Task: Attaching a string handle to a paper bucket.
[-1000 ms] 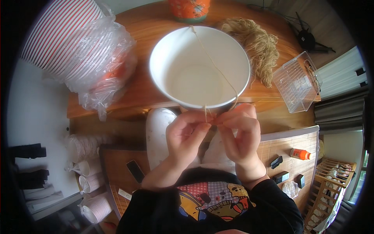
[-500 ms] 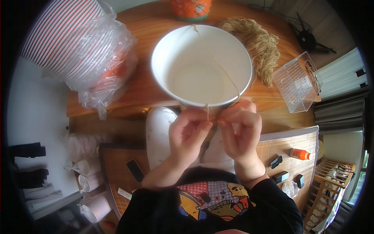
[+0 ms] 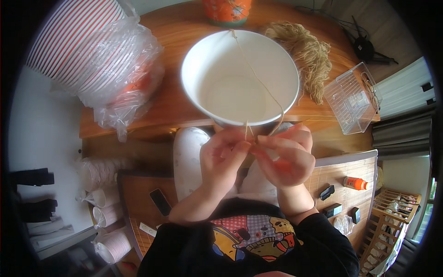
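Observation:
A large white paper bowl [image 3: 217,69] is held up in front of me, above the wooden table [image 3: 170,108]. A thin tan string [image 3: 258,81] runs across its inside from the far rim to the near rim. My left hand [image 3: 221,159] and my right hand [image 3: 286,154] meet just under the near rim, fingertips pinching the string's ends there. A loose bundle of the same tan string [image 3: 304,48] lies on the table behind the bowl, to the right.
A stack of red-striped paper bowls in clear plastic wrap [image 3: 97,60] lies at the left. A clear plastic box [image 3: 353,99] sits at the right table edge. An orange container [image 3: 226,9] stands at the back. More cup stacks [image 3: 106,207] lie on the floor at the lower left.
The bowl has shifted a little to the right and nearer. Both hands stay together at its near rim, working the string ends.

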`<action>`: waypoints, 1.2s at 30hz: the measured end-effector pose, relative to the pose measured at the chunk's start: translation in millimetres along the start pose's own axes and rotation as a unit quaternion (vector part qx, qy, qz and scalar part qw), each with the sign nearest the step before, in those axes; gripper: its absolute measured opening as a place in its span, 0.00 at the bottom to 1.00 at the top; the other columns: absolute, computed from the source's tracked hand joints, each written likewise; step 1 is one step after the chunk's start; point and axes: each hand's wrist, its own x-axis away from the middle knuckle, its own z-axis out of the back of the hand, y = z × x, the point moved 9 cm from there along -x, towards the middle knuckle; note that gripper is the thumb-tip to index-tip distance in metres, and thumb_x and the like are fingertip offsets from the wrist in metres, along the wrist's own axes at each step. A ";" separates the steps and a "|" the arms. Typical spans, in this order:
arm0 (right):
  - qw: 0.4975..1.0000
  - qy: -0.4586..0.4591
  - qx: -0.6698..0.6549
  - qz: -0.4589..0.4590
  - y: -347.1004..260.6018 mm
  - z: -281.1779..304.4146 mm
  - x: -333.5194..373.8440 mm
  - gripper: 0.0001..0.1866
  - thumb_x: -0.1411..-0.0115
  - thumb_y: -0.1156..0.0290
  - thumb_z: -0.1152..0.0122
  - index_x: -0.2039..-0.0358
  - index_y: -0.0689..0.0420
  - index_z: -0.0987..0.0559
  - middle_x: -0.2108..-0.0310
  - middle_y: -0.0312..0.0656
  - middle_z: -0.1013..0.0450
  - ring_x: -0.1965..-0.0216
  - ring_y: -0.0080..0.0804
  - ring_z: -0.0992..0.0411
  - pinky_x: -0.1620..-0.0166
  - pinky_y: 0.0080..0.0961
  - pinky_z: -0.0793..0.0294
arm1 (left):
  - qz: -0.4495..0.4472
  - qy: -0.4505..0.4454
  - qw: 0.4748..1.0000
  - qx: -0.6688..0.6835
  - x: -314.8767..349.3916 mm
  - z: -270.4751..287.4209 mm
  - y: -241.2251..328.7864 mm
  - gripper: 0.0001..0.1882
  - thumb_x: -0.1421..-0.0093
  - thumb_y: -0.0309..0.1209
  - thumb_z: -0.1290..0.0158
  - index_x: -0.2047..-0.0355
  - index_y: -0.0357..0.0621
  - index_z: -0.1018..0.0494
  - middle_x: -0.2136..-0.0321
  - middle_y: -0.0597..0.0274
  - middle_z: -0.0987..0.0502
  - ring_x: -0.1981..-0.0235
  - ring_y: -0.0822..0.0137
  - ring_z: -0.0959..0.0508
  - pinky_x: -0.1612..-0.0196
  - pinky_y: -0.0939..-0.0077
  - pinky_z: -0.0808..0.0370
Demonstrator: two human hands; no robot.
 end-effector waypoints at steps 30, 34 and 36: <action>0.999 -0.012 -0.027 0.028 -3.1 -6.2 -9.4 0.19 0.61 0.76 0.24 0.68 0.51 0.24 0.68 0.28 0.20 0.68 0.26 0.33 0.63 0.26 0.39 | -0.167 -0.029 0.975 -0.141 -9.0 3.5 25.7 0.10 0.46 0.15 0.42 0.63 0.33 0.26 0.62 0.56 0.23 0.68 0.71 0.21 0.63 0.82 0.25; 0.999 0.016 -0.023 0.023 -6.6 -4.2 -15.1 0.18 0.62 0.76 0.24 0.70 0.49 0.22 0.68 0.25 0.20 0.69 0.25 0.34 0.65 0.25 0.41 | -0.227 -0.037 0.936 -0.265 -12.0 -2.3 44.7 0.11 0.50 0.14 0.40 0.65 0.34 0.24 0.64 0.56 0.22 0.71 0.71 0.21 0.67 0.82 0.26; 1.000 0.013 -0.014 0.023 -7.5 -4.3 -18.0 0.18 0.62 0.76 0.24 0.70 0.49 0.21 0.69 0.25 0.21 0.69 0.24 0.34 0.65 0.24 0.40 | -0.275 -0.024 0.900 -0.337 -10.2 -6.2 55.3 0.12 0.54 0.14 0.38 0.67 0.36 0.22 0.67 0.56 0.21 0.72 0.69 0.21 0.70 0.80 0.27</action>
